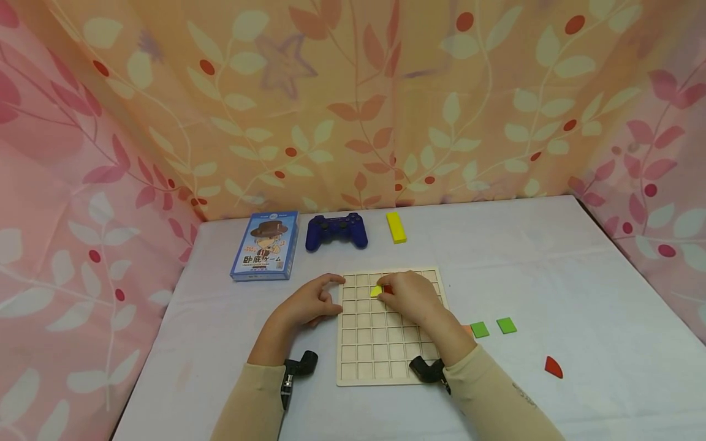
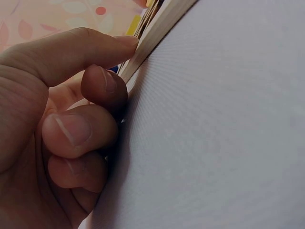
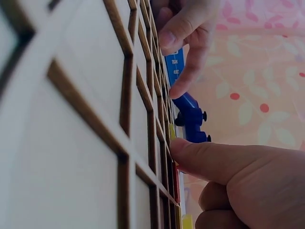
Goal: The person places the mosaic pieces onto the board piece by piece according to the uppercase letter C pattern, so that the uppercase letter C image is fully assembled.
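**Floral drapes (image 1: 386, 110) hang behind a white-covered desk (image 1: 551, 263) as two hands meet a gridded wooden board**

Peach fabric printed with cream leaves and red dots forms the backdrop, with pink leafy panels at either side; a smooth, pale cloth covers the desk. Near its middle lies the wooden board (image 1: 364, 355), flat and light in grain, its thin raised ridges marking out square cells. Seen close from the right wrist, the ridges' sides show a darker brown.

The two hands are apart. The left hand (image 1: 309, 301) touches the board's left edge with thumb and forefinger spread, its other fingers folded beneath. The right hand (image 1: 410, 295) reaches over the upper part of the grid, thumb and fingers bent about a small yellow piece (image 1: 375, 291) and a red piece (image 1: 388, 288) that sit side by side; whether it pinches either one cannot be told.

Right of the board lie two flat green squares (image 1: 480, 329), an orange piece (image 1: 468, 331) partly hidden by the forearm, and a red wedge (image 1: 554, 367) with one curved side. Along the far side rest a glossy blue box (image 1: 266, 246) bearing a cartoon figure in a brown hat, a rounded dark-blue game controller (image 1: 336, 231) and a slim yellow block (image 1: 396, 227).
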A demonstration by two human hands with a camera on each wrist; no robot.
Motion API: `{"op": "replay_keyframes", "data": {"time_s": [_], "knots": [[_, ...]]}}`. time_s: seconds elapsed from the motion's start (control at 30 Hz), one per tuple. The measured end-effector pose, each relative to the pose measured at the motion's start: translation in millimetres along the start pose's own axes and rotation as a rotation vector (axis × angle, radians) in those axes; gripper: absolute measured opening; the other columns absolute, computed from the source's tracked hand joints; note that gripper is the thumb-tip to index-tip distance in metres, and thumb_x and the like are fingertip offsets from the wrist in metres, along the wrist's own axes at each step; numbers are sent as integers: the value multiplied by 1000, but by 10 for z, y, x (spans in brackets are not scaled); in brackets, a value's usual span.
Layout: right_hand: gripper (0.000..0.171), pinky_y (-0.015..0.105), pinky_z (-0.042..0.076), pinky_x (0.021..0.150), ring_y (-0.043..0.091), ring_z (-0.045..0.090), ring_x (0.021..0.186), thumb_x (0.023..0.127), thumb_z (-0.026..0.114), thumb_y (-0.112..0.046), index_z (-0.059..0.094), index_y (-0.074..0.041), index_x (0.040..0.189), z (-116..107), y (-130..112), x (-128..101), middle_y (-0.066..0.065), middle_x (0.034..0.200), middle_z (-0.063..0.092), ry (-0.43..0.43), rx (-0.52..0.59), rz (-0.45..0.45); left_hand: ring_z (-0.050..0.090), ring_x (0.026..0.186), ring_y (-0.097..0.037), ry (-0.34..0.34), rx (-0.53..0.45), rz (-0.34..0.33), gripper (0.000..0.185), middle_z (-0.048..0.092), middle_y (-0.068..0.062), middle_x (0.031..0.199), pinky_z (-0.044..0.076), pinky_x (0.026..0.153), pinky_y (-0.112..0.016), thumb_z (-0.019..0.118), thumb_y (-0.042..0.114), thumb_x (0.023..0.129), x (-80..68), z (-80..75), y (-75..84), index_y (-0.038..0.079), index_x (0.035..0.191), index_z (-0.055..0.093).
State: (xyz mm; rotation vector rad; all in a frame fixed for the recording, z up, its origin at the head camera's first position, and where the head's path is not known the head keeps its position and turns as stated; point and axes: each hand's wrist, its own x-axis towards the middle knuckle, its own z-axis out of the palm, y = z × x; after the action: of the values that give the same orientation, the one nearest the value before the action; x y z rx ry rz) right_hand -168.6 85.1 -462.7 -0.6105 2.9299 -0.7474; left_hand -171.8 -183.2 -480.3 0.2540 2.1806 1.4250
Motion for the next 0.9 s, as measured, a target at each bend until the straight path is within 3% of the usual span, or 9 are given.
{"op": "replay_keyframes", "data": {"time_s": [0.67, 0.8, 0.9], "knots": [[37, 44, 53, 83, 27, 69, 106, 90, 80, -31, 76, -19, 125, -83, -10, -24, 3, 118, 74, -20, 25, 38, 39, 39, -12, 4, 3, -8, 62, 51, -1, 56, 33, 41, -27, 77, 8, 90, -12, 4, 18, 13, 146, 50], [40, 37, 47, 66, 21, 64, 78, 92, 78, -32, 74, -18, 129, -224, -21, -35, 1, 83, 71, -33, 100, 64, 40, 39, -13, -2, -1, 4, 62, 51, -1, 56, 34, 41, -27, 77, 8, 90, -5, 1, 11, 12, 146, 49], [42, 33, 35, 55, 17, 47, 58, 93, 77, -32, 72, -16, 132, -363, -31, -59, -3, 60, 49, -33, 151, 72, 39, 39, -13, -3, 4, 9, 62, 50, -1, 56, 34, 41, -27, 77, 8, 91, -3, -1, 1, 12, 146, 49]]}}
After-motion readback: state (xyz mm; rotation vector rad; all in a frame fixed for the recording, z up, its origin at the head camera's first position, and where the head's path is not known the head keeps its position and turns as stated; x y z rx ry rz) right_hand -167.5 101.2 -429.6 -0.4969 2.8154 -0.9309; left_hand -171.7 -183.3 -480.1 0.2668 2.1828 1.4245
